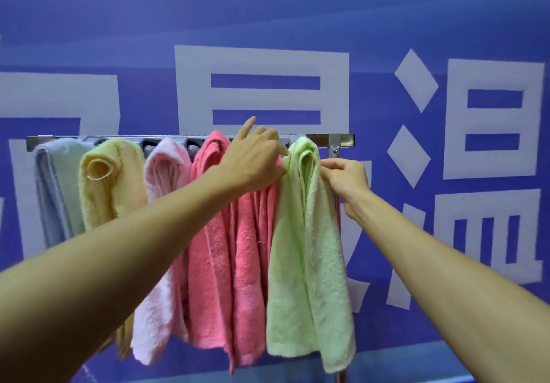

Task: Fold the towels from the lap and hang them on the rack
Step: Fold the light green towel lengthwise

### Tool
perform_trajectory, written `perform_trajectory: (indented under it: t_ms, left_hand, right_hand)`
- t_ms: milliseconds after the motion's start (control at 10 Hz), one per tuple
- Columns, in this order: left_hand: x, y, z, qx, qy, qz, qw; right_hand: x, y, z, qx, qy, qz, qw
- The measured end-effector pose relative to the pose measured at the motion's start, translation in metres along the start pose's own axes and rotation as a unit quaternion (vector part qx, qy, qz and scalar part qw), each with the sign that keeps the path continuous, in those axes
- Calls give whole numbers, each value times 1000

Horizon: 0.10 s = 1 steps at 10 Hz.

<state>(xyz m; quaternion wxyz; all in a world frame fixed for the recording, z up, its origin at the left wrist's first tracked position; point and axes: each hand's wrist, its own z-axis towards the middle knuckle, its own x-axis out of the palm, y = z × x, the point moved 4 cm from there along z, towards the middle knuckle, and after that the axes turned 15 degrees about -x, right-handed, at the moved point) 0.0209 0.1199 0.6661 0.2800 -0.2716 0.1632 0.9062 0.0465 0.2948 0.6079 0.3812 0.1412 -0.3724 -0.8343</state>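
A metal rack bar (342, 140) runs across the middle of the head view. Several folded towels hang from it: light blue (55, 192), yellow (110, 180), pale pink (162, 174), coral pink (226, 263) and light green (306, 263) at the right end. My left hand (256, 156) reaches over the coral towel and pinches the green towel's upper left edge, index finger raised. My right hand (345, 177) pinches the green towel's upper right edge just under the bar.
A blue wall (268, 10) with large white characters stands right behind the rack. A thin rack upright (334, 150) drops from the bar's right end behind the green towel. The lap is out of view.
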Motion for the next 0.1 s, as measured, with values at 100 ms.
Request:
perform_trajectory:
  t_ms: [100]
  left_hand:
    - [-21, 3, -23, -3, -31, -86, 996]
  right_hand:
    - [-12, 9, -16, -16, -18, -55, 998]
